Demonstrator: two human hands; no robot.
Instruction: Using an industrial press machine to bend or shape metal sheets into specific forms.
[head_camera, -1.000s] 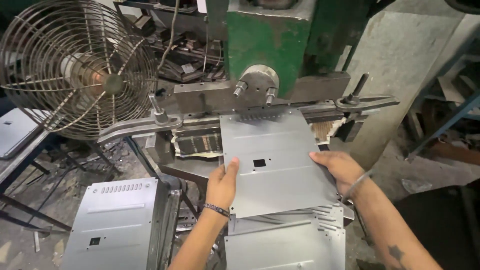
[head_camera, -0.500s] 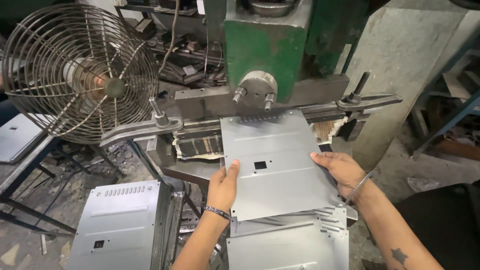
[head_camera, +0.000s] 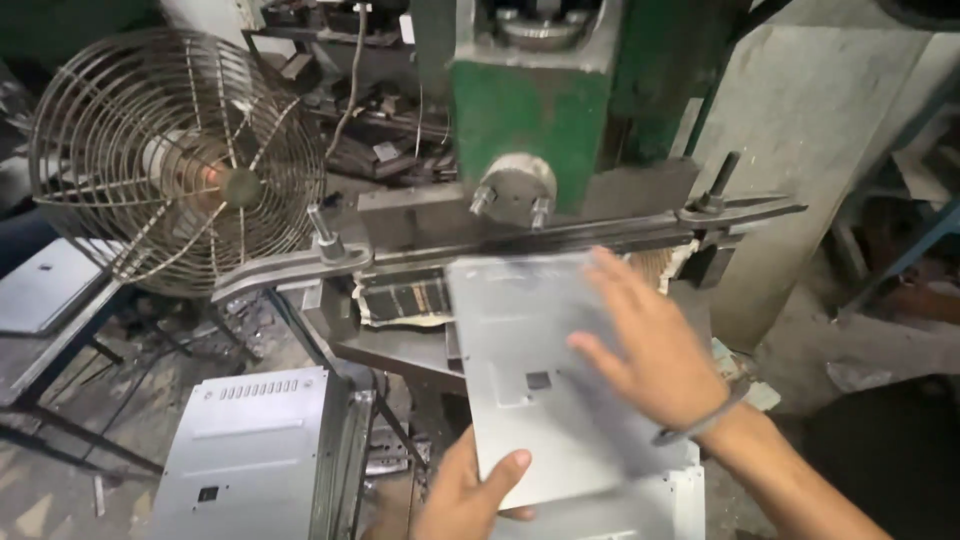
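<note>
Holding a grey sheet-metal panel (head_camera: 545, 390) in front of a green press machine (head_camera: 530, 100), its far edge lying just under the long dark bar (head_camera: 520, 240) across the machine's bed. Gripping the panel's near left corner with the left hand (head_camera: 470, 495), thumb curled over the top face, fingers hidden beneath. Resting the right hand (head_camera: 650, 350) flat on the panel's right side, fingers spread and blurred, not clamped round any edge; wearing a thin bangle (head_camera: 705, 425) at that wrist. Showing a small dark square cut-out near the panel's middle. Lying just below the held panel, another pale panel (head_camera: 640, 510), partly covered by it. Standing at lower left, well apart from the hands, a stack of similar grey panels (head_camera: 250, 450) with a row of slots along the top edge. Sitting at upper left, a round wire-caged fan (head_camera: 175, 160), beside the bar's left end. Lying at the far left edge, another flat grey sheet (head_camera: 45, 285) on a metal frame.
</note>
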